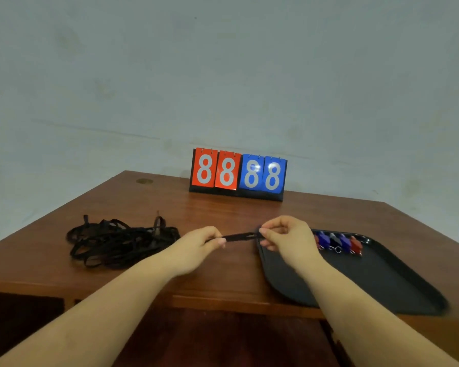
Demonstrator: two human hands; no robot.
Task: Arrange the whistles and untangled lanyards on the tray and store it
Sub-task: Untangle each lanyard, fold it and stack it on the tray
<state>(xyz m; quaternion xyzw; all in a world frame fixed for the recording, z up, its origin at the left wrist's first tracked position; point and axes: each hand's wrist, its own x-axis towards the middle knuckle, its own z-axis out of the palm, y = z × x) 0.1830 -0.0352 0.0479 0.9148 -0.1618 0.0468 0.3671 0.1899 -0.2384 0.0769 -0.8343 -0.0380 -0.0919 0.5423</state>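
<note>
Two hands stretch one black lanyard above the wooden table.

The left hand (199, 243) pinches one end of the lanyard (241, 236) between curled fingers; the right hand (284, 235) pinches the other end, just over the near-left rim of the black tray (376, 276). Far left lies a tangled lanyard pile (117, 241). Red, blue and grey whistles (338, 241) line the tray's far edge. A scoreboard (237, 174) showing 8s stands behind.

The table (223, 213) is seen as polished wood, the tray (382, 282) as matt plastic, the lanyards (117, 242) as woven cloth.
</note>
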